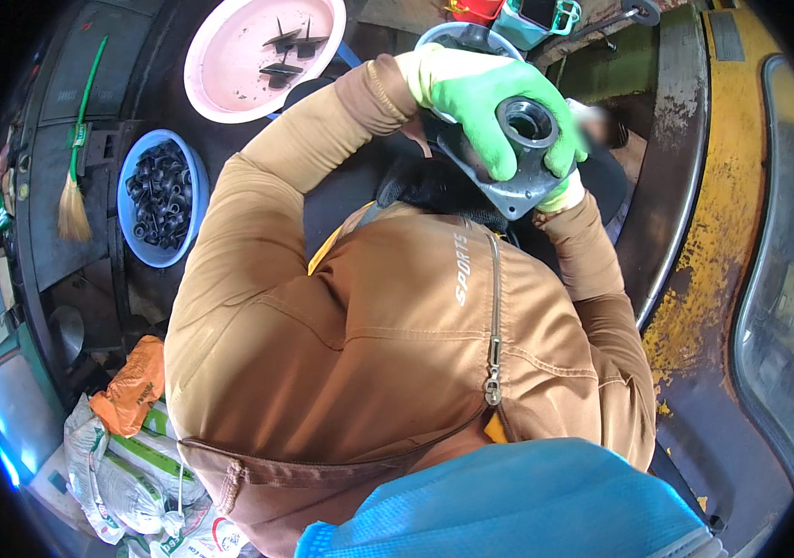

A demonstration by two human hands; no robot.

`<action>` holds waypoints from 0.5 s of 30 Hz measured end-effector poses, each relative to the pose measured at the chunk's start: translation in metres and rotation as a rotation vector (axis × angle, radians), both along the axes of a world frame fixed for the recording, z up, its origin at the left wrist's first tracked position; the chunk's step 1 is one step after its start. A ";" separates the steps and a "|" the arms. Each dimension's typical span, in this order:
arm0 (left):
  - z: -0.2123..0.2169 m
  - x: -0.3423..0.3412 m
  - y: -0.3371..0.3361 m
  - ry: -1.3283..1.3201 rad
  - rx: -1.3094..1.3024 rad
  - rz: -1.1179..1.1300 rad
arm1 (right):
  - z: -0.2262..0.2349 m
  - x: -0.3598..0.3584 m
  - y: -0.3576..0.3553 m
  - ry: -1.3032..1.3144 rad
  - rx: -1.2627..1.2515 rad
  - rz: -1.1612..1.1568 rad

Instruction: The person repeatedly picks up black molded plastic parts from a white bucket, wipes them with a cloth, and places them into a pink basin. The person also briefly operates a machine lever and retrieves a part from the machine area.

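Note:
Both my hands wear green-coated work gloves with paler cuffs, raised in front of my chest. My left hand [476,102] reaches in from the left, thumb and fingers closed around the collar of a black flanged part [520,193]. The part looks smooth, with a round hollow neck and a flat plate with a small hole near its corner; it is tilted, the neck opening facing up. My right hand [560,195] is pressed at the part's lower right side, and most of its fingers are hidden behind the part and the left glove.
A pink basin [206,70] with several dark pieces is at the far left, beside a blue basin [124,219] full of small black parts. Turquoise container [518,28] stands at the back. A worn yellow machine frame [727,186] borders the right. Sacks [127,488] lie lower left.

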State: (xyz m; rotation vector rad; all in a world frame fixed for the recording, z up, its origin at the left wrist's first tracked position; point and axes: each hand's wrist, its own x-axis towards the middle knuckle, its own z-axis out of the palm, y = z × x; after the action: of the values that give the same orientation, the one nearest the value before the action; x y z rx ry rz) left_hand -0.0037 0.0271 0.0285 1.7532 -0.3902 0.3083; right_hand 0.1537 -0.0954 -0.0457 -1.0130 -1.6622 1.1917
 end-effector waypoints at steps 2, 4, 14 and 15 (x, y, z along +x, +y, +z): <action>0.008 -0.004 0.011 0.025 0.081 0.031 | -0.001 -0.001 0.010 -0.173 0.246 -0.109; 0.014 -0.012 0.014 0.115 0.068 0.313 | 0.006 0.004 0.025 -0.293 0.365 -0.239; -0.023 0.016 -0.040 -0.343 0.105 1.149 | 0.012 -0.024 0.029 -0.019 0.342 -0.536; -0.024 0.014 -0.038 -0.342 0.161 1.124 | 0.015 -0.023 0.028 0.008 0.322 -0.510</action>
State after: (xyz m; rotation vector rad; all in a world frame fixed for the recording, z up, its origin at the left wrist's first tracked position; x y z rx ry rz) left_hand 0.0108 -0.0109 0.0045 1.9274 0.3967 1.4103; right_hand 0.1305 -0.0672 -0.0306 -1.1293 -1.4108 0.5725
